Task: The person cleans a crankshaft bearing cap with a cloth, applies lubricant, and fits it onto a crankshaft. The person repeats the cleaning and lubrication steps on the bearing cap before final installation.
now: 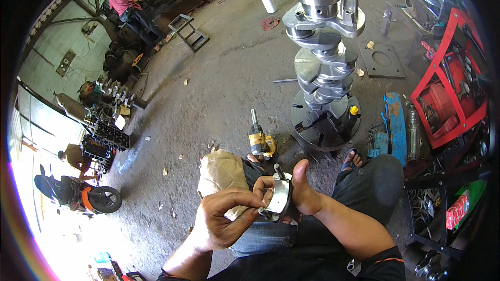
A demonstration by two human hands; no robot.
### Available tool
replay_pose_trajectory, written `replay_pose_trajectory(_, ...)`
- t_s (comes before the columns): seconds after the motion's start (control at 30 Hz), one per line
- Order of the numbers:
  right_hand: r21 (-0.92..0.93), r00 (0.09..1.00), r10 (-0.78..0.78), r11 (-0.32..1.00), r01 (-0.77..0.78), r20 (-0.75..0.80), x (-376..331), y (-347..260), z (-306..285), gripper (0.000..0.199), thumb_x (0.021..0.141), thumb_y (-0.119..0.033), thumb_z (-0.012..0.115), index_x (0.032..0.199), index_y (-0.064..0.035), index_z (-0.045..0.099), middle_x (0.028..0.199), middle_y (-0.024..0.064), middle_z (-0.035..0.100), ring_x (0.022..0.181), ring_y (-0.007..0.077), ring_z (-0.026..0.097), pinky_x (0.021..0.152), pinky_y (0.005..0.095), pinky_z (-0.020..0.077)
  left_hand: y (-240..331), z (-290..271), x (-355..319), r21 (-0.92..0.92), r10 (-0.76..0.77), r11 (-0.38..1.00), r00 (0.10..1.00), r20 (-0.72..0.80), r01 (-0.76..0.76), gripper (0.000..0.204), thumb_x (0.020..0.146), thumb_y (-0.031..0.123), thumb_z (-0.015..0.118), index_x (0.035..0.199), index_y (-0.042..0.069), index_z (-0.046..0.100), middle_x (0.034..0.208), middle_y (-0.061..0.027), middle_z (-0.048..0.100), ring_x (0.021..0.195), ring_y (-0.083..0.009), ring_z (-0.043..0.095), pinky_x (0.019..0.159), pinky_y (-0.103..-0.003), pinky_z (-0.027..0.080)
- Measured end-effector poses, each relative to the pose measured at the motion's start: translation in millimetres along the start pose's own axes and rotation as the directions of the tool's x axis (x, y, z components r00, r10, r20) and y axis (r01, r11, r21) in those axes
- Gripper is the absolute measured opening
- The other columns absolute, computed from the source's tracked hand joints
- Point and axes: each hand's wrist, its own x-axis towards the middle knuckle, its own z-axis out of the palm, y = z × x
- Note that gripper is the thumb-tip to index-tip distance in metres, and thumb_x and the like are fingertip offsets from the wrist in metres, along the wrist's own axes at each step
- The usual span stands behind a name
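Probably, left hand point(217, 219) is pinch-fitting grey metal bolt point(265, 213), right hand point(309, 198) gripping silver curved metal cap point(282, 195); next needing alignment

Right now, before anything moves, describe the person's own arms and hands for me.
The left hand and right hand wear no gloves, and no watch or band shows at either wrist. Short black fabric sleeves leave the forearms bare; a thin orange stripe marks the right one.

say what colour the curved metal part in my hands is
The part is silvery grey; the head view shows it best.
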Motion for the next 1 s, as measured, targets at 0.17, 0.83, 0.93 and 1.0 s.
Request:
replay_pose_trajectory(0.17,-0.017,0.999,0.053,0.998,-0.052,0.012,0.3,-0.4,-0.6,0.127,0.05,-0.108,0.01,0.103,-0.0027,0.056,0.071,-0.0016,0.059,0.052,0.0048,0.056,0.04,0.0179,0.0453,0.5,1.4,-0.8,-0.012,-0.001,1.0,1.0,-0.004,0.001,0.01,0.085,-0.005,0.072,0.093,0.002,0.072,0.094,-0.012,0.076,0.089,-0.0223,0.075,0.083,-0.034,0.058)
replay_pose_trajectory(0.83,-0.009,0.999,-0.027,1.0,0.027,0.02,-3.7,0.9,1.5,0.111,0.064,-0.103,0.011,0.103,-0.0102,0.058,0.067,-0.0012,0.06,0.047,0.0076,0.054,0.039,0.0203,0.0396,2.1,0.6,-4.0,0.01,0.014,1.0,0.999,0.029,-0.014,0.013,0.084,-0.006,0.073,0.096,0.0,0.072,0.095,-0.0132,0.076,0.092,-0.0231,0.075,0.086,-0.035,0.058)
replay_pose_trajectory(0.93,-0.012,0.999,-0.023,1.0,0.023,0.022,-4.3,2.9,-0.3,0.111,0.064,-0.103,0.01,0.103,-0.0104,0.058,0.067,-0.0011,0.06,0.047,0.0076,0.054,0.039,0.0203,0.0396,3.3,1.4,-3.3,0.012,0.014,1.0,1.0,0.024,-0.015,0.013,0.084,-0.006,0.073,0.096,0.0,0.072,0.095,-0.0129,0.076,0.092,-0.0231,0.075,0.086,-0.035,0.058)
replay_pose_trajectory(1.0,-0.01,0.999,-0.024,1.0,0.024,0.024,-3.8,4.6,-1.2,0.111,0.065,-0.103,0.01,0.103,-0.0104,0.058,0.067,-0.0011,0.06,0.047,0.0077,0.054,0.039,0.0204,0.0395,4.1,2.4,-3.0,0.023,0.024,0.999,1.0,0.015,-0.024,0.013,0.084,-0.005,0.073,0.095,0.0,0.073,0.095,-0.0128,0.077,0.091,-0.0231,0.075,0.085,-0.035,0.058)
